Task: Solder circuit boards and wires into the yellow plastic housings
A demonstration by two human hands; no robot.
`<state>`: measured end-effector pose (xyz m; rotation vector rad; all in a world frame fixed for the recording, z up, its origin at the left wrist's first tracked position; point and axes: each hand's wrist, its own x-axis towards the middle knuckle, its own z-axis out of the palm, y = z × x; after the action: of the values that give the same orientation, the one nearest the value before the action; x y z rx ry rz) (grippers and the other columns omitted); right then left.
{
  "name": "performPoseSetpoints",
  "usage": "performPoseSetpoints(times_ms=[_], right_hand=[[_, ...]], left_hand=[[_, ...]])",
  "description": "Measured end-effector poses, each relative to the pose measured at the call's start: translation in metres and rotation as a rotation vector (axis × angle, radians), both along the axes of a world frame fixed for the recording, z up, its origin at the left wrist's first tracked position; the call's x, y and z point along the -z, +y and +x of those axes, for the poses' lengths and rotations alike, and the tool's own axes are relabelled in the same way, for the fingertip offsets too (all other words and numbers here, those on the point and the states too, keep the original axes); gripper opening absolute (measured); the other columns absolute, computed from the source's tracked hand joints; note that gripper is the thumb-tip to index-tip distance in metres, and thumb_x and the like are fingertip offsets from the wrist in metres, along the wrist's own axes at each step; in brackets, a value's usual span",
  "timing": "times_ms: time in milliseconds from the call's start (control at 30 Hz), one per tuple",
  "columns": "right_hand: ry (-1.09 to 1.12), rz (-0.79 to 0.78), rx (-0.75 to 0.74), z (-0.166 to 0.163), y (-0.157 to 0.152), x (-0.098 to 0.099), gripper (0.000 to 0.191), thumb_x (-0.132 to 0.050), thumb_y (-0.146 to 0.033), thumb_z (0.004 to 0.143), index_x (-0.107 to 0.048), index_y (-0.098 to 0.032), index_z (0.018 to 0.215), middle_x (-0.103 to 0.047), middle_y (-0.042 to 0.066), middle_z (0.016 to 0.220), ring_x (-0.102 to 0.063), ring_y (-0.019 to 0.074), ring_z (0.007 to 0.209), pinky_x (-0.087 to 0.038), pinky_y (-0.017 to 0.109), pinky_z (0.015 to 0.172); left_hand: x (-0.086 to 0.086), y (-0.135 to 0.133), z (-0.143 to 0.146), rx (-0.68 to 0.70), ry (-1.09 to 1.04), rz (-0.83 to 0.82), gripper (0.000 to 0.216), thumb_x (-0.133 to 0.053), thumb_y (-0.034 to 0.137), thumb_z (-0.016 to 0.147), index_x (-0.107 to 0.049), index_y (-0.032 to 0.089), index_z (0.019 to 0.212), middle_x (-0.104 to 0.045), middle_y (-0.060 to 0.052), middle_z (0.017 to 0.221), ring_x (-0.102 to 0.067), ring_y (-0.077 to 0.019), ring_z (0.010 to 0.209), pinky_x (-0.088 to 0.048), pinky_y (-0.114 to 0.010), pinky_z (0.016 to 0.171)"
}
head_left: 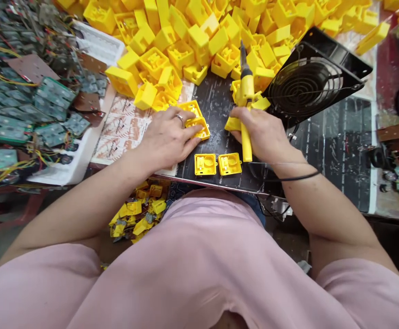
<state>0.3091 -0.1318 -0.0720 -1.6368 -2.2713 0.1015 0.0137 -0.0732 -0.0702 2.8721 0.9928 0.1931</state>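
Note:
My left hand (172, 137), a ring on one finger, rests on the near table with its fingers closed on small open yellow plastic housings (203, 130). My right hand (263, 132) is wrapped round a yellow-handled soldering tool (247, 89), its dark metal tip pointing away from me. Beneath the fingers of that hand sits another yellow plastic piece (232, 124), partly hidden; whether the hand grips it too I cannot tell. Side by side between my hands and the table edge lie two open yellow housings, a left one (205, 164) and a right one (230, 164).
A heap of yellow housings (185, 41) covers the table's back. A black fan (317, 77) leans at the right. Green circuit boards with wires (7, 125) fill a white foam tray (72, 167) on the left. More yellow pieces (130, 210) lie below the table edge.

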Motion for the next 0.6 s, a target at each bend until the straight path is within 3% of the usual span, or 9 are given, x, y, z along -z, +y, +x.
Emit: performPoseSetpoints(times_ms=[100, 233, 367, 433, 500, 600], right_hand=[[0.077, -0.026, 0.000, -0.003, 0.002, -0.001, 0.032, -0.067, -0.036, 0.107, -0.065, -0.024, 0.137, -0.082, 0.009, 0.117, -0.082, 0.0288, 0.105, -0.069, 0.045, 0.088], [0.358, -0.141, -0.088, -0.008, -0.014, -0.011, 0.039, -0.070, -0.050, 0.107, -0.062, -0.027, 0.137, -0.083, 0.005, 0.118, -0.083, 0.0211, 0.092, -0.069, 0.035, 0.078], [0.307, -0.078, -0.036, -0.008, -0.012, -0.009, 0.029, -0.057, -0.053, 0.114, -0.067, -0.028, 0.127, -0.083, 0.002, 0.107, -0.084, 0.0199, 0.088, -0.067, 0.032, 0.079], [0.210, 0.014, 0.055, -0.005, -0.008, -0.005, 0.034, -0.047, -0.051, 0.118, -0.070, -0.028, 0.129, -0.083, 0.003, 0.104, -0.084, 0.0216, 0.089, -0.065, 0.033, 0.078], [0.147, 0.082, 0.097, -0.002, -0.005, -0.004, 0.038, -0.041, -0.049, 0.121, -0.071, -0.028, 0.132, -0.083, 0.003, 0.102, -0.084, 0.0220, 0.088, -0.062, 0.032, 0.074], [0.074, 0.120, 0.070, 0.002, -0.007, -0.004, 0.040, -0.053, -0.058, 0.117, -0.071, -0.027, 0.136, -0.084, 0.005, 0.106, -0.083, 0.0232, 0.089, -0.059, 0.031, 0.070]], left_hand=[[-0.004, -0.002, -0.004, 0.057, -0.007, -0.049, 0.048, -0.041, 0.042, 0.119, -0.082, 0.020, 0.131, -0.072, -0.015, 0.155, -0.062, -0.0393, 0.143, -0.055, -0.065, 0.122], [0.000, -0.003, -0.010, 0.136, -0.091, -0.056, 0.044, -0.044, 0.038, 0.119, -0.084, 0.023, 0.127, -0.075, -0.013, 0.149, -0.068, -0.0366, 0.138, -0.058, -0.065, 0.120], [0.006, -0.001, -0.005, 0.187, -0.158, -0.053, 0.044, -0.045, 0.040, 0.119, -0.086, 0.024, 0.125, -0.081, -0.011, 0.139, -0.076, -0.0326, 0.126, -0.063, -0.057, 0.114], [0.002, 0.002, -0.003, 0.148, -0.215, -0.034, 0.044, -0.046, 0.040, 0.119, -0.085, 0.022, 0.128, -0.082, -0.011, 0.137, -0.077, -0.0311, 0.126, -0.063, -0.054, 0.114], [-0.008, 0.007, -0.002, 0.022, -0.210, -0.027, 0.045, -0.044, 0.036, 0.120, -0.083, 0.020, 0.133, -0.081, -0.010, 0.143, -0.076, -0.0297, 0.131, -0.061, -0.051, 0.118], [-0.026, 0.019, 0.006, -0.130, -0.070, -0.103, 0.049, -0.038, 0.027, 0.119, -0.076, 0.019, 0.149, -0.069, -0.007, 0.165, -0.066, -0.0313, 0.149, -0.053, -0.052, 0.129]])
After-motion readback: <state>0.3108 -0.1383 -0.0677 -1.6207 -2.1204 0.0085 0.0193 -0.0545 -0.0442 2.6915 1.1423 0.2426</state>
